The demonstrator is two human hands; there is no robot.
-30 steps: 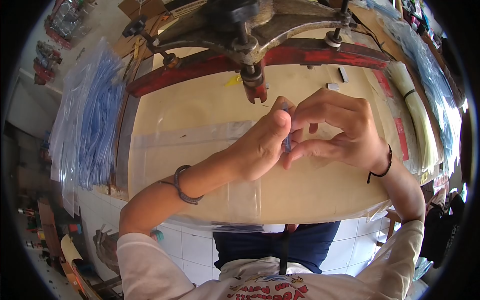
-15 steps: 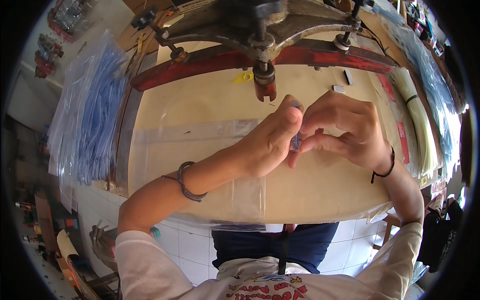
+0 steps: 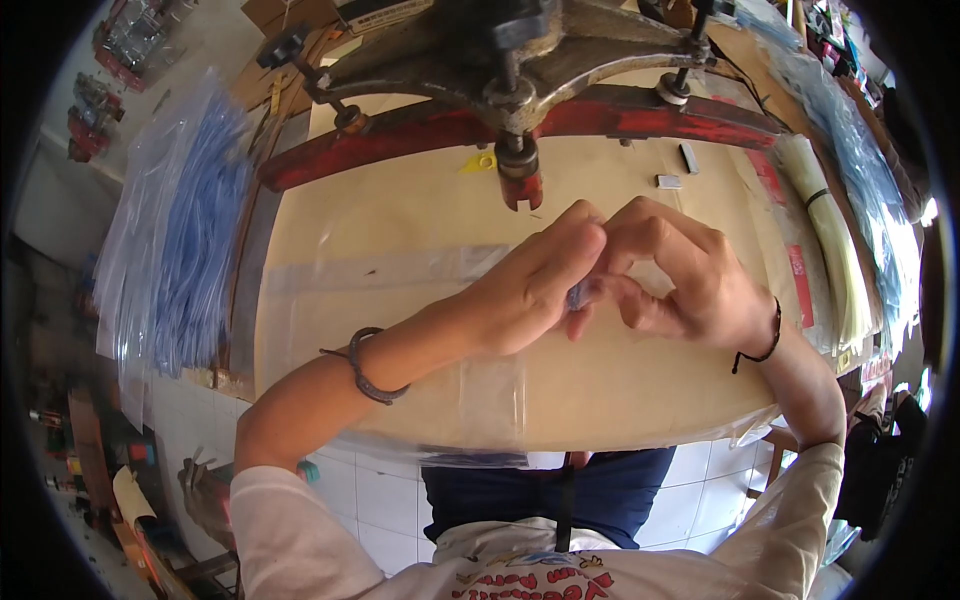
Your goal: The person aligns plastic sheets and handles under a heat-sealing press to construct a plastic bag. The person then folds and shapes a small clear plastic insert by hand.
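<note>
My left hand [image 3: 535, 285] is closed around a small blue object [image 3: 576, 295], mostly hidden by the fingers, so its kind does not show. Close against it, my right hand [image 3: 690, 275] has its thumb and fingers curled in toward the left fingertips; whether they grip anything is hidden. Both hands are above a tan sheet-covered worktable [image 3: 640, 400]. Under my left forearm lies a clear plastic sheet [image 3: 450, 400]. Just beyond the hands hangs the slotted red tip [image 3: 522, 190] of a metal press.
The press's red crossbar [image 3: 420, 130] spans the table's far side. Beyond the hands lie a yellow piece [image 3: 480, 162] and two small blocks, one silver [image 3: 668, 182] and one dark [image 3: 688, 158]. Blue plastic bags [image 3: 205, 240] are piled left; a pale tied bundle [image 3: 835, 240] lies right.
My right thumb has drawn back from the blue object, and the right fingers have moved over against the left ones. Less of the blue object shows between the hands.
</note>
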